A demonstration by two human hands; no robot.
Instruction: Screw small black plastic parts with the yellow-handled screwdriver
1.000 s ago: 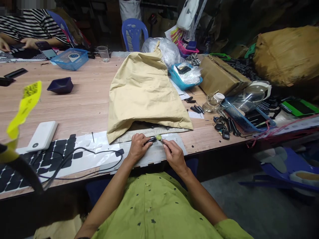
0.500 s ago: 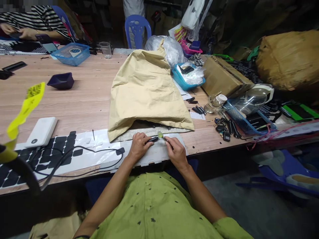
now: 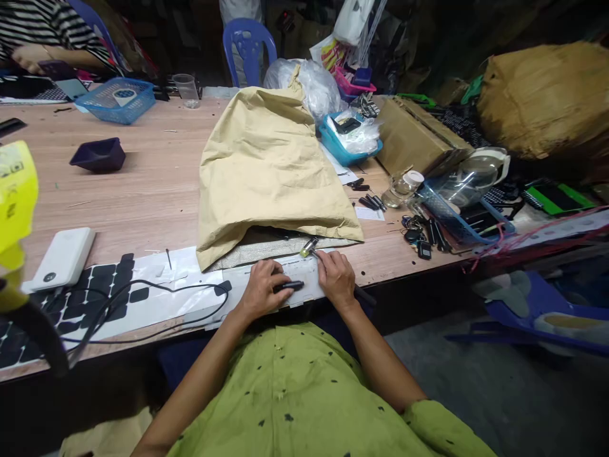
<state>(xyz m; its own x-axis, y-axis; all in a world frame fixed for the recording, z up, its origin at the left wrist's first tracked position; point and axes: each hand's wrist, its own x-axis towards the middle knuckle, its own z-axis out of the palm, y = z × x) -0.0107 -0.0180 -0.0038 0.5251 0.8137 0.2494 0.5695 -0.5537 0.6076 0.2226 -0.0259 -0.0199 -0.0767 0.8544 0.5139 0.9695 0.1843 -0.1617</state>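
My left hand (image 3: 261, 289) is closed on a small black pen-like piece (image 3: 294, 285), held low over a pale board (image 3: 309, 279) at the table edge. In my right hand (image 3: 337, 276) is a small hammer (image 3: 309, 247), gripped near its head. One face of the head is yellow-green, the other metallic. Its dark handle runs back under the hand and past the table edge. Just beyond both hands lies a beige cloth bag (image 3: 276, 165), its opening facing me and dark inside.
Left are a white power bank (image 3: 66, 257), a black cable (image 3: 181, 289) and a sheet of black pads (image 3: 107, 282). A purple tray (image 3: 99, 155) stands behind them. Right are a jar (image 3: 402, 190), black key-like pieces (image 3: 421, 238) and a blue basket (image 3: 476, 222). A co-worker's hand (image 3: 28, 58) shows far left.
The hammer head has turned and moved away from the black piece, toward the bag; its handle now shows behind my right hand. My left hand has lowered slightly. The whole view has shifted a little.
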